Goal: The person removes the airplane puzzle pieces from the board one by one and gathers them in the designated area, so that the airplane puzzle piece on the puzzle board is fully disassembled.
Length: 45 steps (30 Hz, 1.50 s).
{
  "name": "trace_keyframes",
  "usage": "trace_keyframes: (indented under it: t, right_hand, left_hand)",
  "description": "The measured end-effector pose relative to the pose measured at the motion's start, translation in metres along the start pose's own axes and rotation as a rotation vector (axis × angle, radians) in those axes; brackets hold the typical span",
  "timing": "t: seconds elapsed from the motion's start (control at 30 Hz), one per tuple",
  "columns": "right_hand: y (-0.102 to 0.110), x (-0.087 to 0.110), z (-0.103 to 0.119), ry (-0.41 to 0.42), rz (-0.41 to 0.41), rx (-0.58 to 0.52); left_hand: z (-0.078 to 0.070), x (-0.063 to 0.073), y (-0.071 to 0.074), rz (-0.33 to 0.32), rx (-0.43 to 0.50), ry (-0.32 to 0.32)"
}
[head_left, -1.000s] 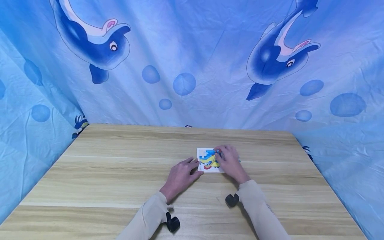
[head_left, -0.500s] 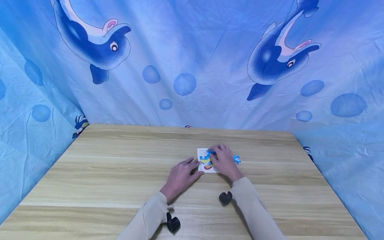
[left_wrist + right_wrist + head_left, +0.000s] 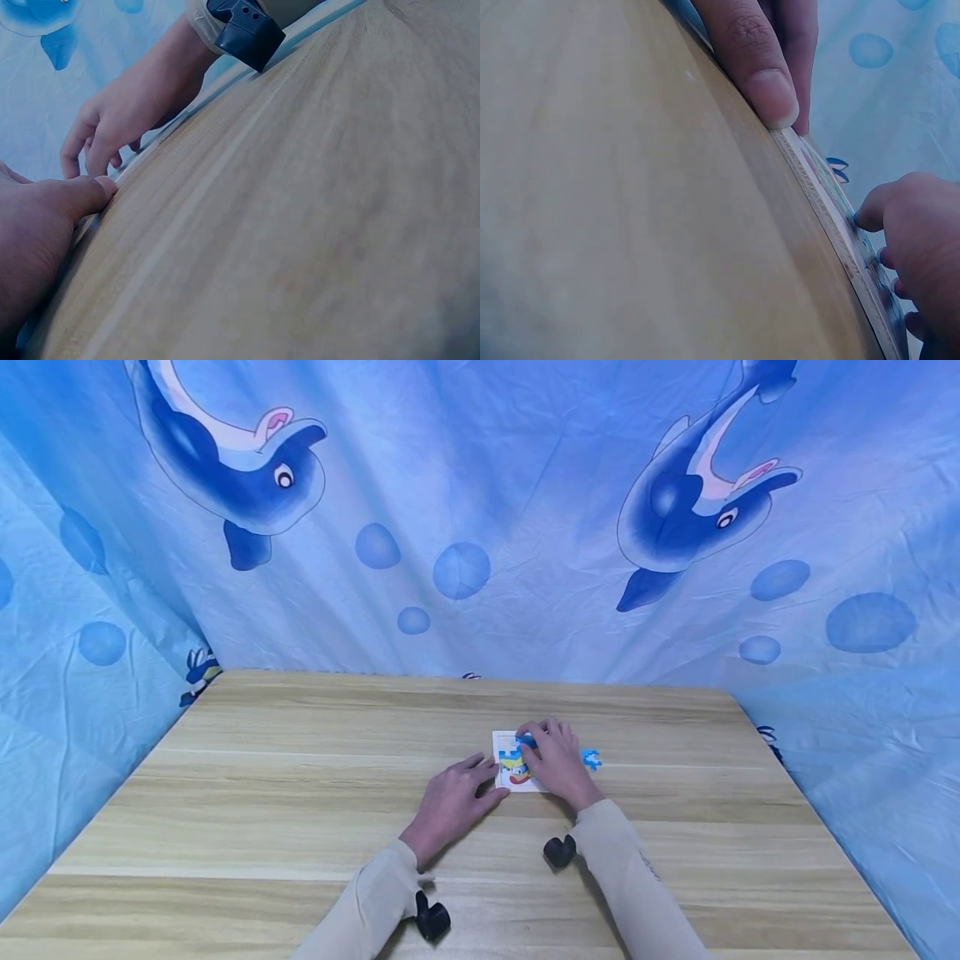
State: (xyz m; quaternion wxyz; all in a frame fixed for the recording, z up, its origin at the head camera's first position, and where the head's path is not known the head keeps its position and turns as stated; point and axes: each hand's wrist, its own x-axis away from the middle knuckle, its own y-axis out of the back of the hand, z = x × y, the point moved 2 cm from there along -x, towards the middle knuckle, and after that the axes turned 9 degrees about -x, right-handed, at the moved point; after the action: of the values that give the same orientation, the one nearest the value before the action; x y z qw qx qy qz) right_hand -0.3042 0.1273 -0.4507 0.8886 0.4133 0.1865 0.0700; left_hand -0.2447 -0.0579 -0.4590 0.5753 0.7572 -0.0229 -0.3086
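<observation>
In the head view a small jigsaw puzzle board (image 3: 517, 787) with a white border lies flat on the table. Its picture shows yellow, red and blue parts, with a pale unfilled spot at the upper left. My left hand (image 3: 453, 797) rests at the board's lower left corner, fingers nearly straight along the left edge and thumb at the bottom edge. Over the board, my right hand (image 3: 558, 764) pinches a blue puzzle piece (image 3: 528, 741) between thumb and index finger. This hand covers the board's right part. In the right wrist view the left thumb (image 3: 772, 97) touches the board's corner.
A loose blue puzzle piece (image 3: 592, 759) lies right of the board, partly beside the right hand. The wooden table (image 3: 300, 777) reaches back to a blue curtain (image 3: 525, 527) printed with dolphins. Black wrist cameras (image 3: 432, 917) sit on both sleeves.
My right hand has slid left across the board with the blue piece, most of it in the first half second. The loose piece at the right has come into fuller view. My left hand stays put.
</observation>
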Motion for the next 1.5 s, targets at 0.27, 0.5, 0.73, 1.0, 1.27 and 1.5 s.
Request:
trace_keyframes:
  t: [0.27,0.5,0.73,1.0,1.27,1.5]
  right_hand:
    - [-0.002,-0.001,0.0,-0.015,-0.017,-0.026]
    - [-0.003,-0.003,0.0,-0.049,-0.014,-0.053]
    - [-0.002,-0.003,0.001,-0.069,-0.001,-0.074]
    - [-0.002,0.0,-0.003,-0.05,-0.017,-0.154]
    - [0.002,0.004,-0.006,-0.031,-0.02,-0.182]
    - [0.007,0.008,-0.003,0.019,-0.013,-0.077]
  left_hand:
    - [-0.001,0.0,-0.001,-0.006,-0.005,-0.001]
    - [0.0,0.0,0.0,-0.006,-0.002,-0.002]
    - [-0.001,0.0,0.0,-0.011,-0.004,0.002]
    - [-0.001,0.001,0.0,-0.012,-0.012,0.0]
    - [-0.002,0.0,0.0,-0.002,-0.006,0.008]
    - [-0.002,0.001,0.001,0.006,0.0,0.012]
